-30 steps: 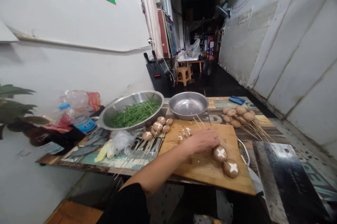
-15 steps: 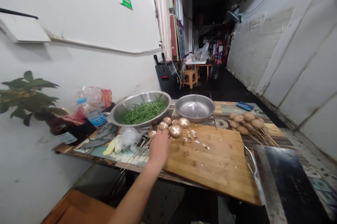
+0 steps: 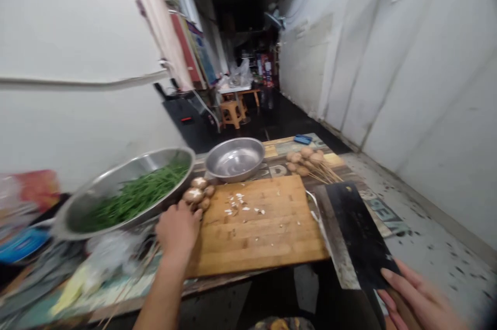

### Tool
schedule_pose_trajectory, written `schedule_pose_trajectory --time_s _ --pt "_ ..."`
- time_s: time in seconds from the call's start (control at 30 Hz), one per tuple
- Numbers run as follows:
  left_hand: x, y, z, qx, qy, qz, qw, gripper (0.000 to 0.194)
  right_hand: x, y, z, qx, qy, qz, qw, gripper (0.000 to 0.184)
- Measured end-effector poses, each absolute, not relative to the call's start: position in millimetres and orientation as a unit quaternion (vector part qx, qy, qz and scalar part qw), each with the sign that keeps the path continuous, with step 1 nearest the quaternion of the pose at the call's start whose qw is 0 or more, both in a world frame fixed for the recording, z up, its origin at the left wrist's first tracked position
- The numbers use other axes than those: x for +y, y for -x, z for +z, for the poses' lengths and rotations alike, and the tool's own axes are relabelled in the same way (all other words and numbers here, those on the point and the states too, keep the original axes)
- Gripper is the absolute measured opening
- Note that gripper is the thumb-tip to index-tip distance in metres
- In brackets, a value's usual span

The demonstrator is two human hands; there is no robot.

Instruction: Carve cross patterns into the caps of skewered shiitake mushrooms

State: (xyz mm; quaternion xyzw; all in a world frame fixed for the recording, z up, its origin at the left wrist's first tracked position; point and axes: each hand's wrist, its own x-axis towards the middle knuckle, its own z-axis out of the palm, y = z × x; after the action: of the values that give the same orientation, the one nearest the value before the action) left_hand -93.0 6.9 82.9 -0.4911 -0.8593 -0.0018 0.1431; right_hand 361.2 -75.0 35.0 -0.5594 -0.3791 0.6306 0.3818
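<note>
My left hand (image 3: 179, 229) lies at the cutting board's left edge, its fingers curled down on a mushroom mostly hidden under them. Beside its fingertips sit several brown mushrooms (image 3: 193, 195), some with white crosses cut into their caps. Thin wooden skewers (image 3: 149, 257) lie under and left of this hand. At the lower right, my right hand (image 3: 415, 288) is closed around the handle of a broad dark cleaver (image 3: 359, 231). The cleaver's blade is to the right of the wooden cutting board (image 3: 267, 237), on which white mushroom scraps (image 3: 245, 209) are scattered.
A large steel bowl (image 3: 66, 216) of green stalks (image 3: 143, 195) stands at left, with a smaller steel bowl (image 3: 235, 159) behind the board. Skewered brown mushrooms (image 3: 305, 159) and a blue object (image 3: 303, 139) lie at the back right. A plastic bag (image 3: 116, 252) lies at front left.
The view has swung right. My right hand has come into view gripping the cleaver, which lay by the board before. My left hand stays at the mushrooms.
</note>
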Motion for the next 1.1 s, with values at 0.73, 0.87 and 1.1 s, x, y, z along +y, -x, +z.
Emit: schedule_pose_trajectory --time_s 0.73,0.87,1.1 --pt "219.9 -162.0 62.8 -0.481 0.862 -0.078 0.137 0.028 -95.1 -388.5 38.7 -0.286 0.591 0.564 0.501 0.044" --pt "227.0 -157.5 71.5 -0.497 0.856 -0.056 0.133 0.032 -95.5 -393.5 33.9 -0.283 0.584 0.571 0.503 0.043" --pt "187.2 -121.1 102.0 -0.500 0.855 -0.047 0.132 0.036 -99.8 -392.2 38.2 -0.306 0.594 0.559 0.491 0.045"
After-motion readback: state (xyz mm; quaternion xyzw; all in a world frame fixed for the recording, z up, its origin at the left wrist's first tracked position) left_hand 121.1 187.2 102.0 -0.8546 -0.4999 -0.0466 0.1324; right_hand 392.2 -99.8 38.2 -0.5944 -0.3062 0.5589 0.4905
